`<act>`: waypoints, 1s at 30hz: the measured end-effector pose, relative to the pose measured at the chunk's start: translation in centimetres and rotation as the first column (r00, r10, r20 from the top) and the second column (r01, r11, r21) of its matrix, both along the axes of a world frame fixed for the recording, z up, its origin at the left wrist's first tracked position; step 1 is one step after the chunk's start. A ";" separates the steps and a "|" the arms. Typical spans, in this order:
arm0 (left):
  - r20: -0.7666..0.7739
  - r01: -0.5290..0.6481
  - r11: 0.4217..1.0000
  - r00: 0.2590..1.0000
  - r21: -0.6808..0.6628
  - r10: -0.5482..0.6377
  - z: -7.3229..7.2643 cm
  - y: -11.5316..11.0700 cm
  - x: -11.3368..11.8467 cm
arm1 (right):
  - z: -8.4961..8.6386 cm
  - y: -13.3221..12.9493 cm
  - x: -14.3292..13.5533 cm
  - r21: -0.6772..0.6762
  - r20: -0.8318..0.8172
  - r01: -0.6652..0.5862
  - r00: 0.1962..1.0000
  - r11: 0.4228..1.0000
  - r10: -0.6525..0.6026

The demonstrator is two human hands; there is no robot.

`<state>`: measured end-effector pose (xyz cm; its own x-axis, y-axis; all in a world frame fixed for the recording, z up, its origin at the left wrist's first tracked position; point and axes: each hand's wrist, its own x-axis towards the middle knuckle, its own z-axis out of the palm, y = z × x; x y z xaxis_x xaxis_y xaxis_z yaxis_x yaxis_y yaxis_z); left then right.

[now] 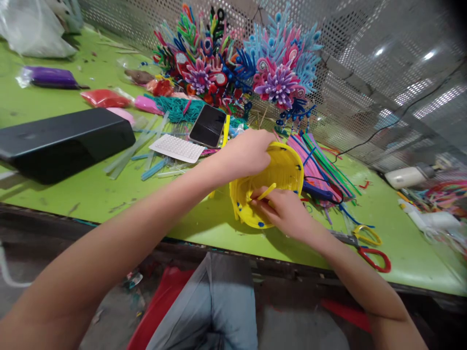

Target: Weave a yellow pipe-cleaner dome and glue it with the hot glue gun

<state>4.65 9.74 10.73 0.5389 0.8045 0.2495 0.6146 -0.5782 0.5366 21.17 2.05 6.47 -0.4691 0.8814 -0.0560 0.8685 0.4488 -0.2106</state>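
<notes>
A yellow basket-like piece (282, 167), built from rows of yellow strips with small dark blue spots along its rim, lies tipped with its opening towards me. My left hand (253, 153) is curled over its far left rim; the fingertips are hidden. Inside the opening, my right hand (286, 209) pinches a yellow pipe cleaner (268, 191), whose free end sticks up past the fingers. Where its other end goes is hard to see. Scissors (355, 239) with yellow and red handles lie partly beneath my right forearm.
Pink, green and blue pipe cleaners (321, 165) lie right of the basket. A phone (207, 125), a white sheet of beads (177, 148) and a black box (65, 141) sit left. Pipe-cleaner bouquets (277, 82) stand behind. A glue gun (408, 175) rests far right.
</notes>
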 end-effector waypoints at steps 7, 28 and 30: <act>-0.014 -0.002 1.000 1.000 0.028 0.002 -0.1 0.0 0.1 | 1.3 -0.8 -0.4 0.014 0.125 -0.108 0.987 0.994 0.106; -0.027 -0.007 0.999 1.000 0.042 0.008 0.0 -0.1 0.1 | 1.1 -3.1 0.5 0.105 -0.125 -0.081 0.988 0.991 0.094; -0.023 -0.001 0.999 1.000 0.048 0.002 -0.1 0.0 0.1 | 1.1 -3.1 0.6 0.096 -0.116 -0.104 0.987 0.990 0.115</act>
<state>4.78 9.72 10.62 0.5441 0.7926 0.2753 0.6274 -0.6022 0.4938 21.74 -1.08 7.56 -0.5617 0.8231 0.0835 0.7836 0.5617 -0.2657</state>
